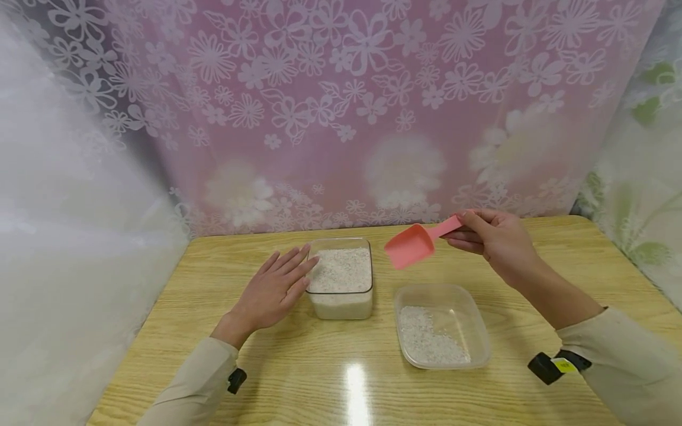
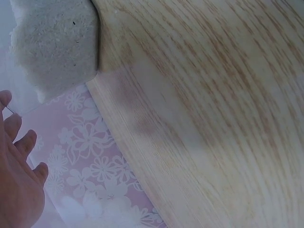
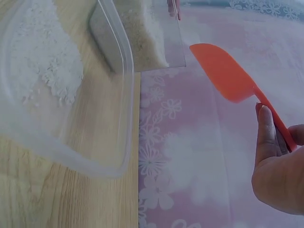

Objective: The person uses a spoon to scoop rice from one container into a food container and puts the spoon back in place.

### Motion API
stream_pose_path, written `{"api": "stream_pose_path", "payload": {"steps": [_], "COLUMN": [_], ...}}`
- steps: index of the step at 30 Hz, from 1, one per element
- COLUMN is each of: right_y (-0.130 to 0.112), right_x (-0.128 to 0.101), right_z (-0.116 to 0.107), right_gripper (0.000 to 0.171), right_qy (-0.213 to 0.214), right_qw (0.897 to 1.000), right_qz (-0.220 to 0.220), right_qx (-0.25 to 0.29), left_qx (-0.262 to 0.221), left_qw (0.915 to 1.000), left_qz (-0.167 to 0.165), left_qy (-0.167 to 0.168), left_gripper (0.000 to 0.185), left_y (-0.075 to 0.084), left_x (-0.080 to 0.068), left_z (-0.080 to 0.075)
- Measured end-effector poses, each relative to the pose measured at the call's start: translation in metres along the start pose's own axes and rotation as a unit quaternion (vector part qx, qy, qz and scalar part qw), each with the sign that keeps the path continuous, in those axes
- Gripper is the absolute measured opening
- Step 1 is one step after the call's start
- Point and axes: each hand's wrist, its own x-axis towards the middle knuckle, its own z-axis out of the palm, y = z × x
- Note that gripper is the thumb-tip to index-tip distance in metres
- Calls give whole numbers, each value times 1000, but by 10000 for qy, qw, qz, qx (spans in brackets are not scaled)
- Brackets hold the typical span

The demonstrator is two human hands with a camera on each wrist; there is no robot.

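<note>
A pink-orange scoop (image 1: 410, 245) hangs tilted in the air, between and above two containers. My right hand (image 1: 501, 242) pinches its handle between thumb and fingers, as the right wrist view (image 3: 280, 161) also shows. No rice is visible in the scoop's bowl. My left hand (image 1: 277, 284), fingers extended, rests against the left rim of a clear square container (image 1: 341, 305) nearly full of rice (image 1: 343, 269). In the left wrist view the fingers (image 2: 26, 142) are only partly visible beside it. A shallow translucent plastic box (image 1: 482, 340) holds a thin heap of rice (image 1: 426, 337) toward its left side.
Both containers stand on a wood-grain table (image 1: 298, 378), the shallow box nearer the front and to the right. A pink flowered curtain (image 1: 330, 148) hangs behind the table's back edge. Pale sheeting (image 1: 69, 236) flanks the left side.
</note>
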Motion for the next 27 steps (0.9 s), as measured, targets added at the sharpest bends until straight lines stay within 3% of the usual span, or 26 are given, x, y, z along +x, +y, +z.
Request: {"api": "stream_pose_path", "payload": {"steps": [7,14,27], "right_y": [6,8,21], "right_x": [17,34,56], "right_z": [14,23,46], "right_gripper": [24,29,36], "right_qy": [70,-564,-1044], "right_qw": [9996,9976,9860], "right_qz": [86,104,-285], "right_qx": [-257,-381,-1268], "left_qx": [-15,-31,-78], "left_qw": [10000,10000,10000], "left_qz": [33,-1,-20], "left_qy": [21,-3,38], "left_gripper": [49,49,50], "left_y": [0,0,-1], "left_x": [0,-1,-1], "left_z": [0,0,0]}}
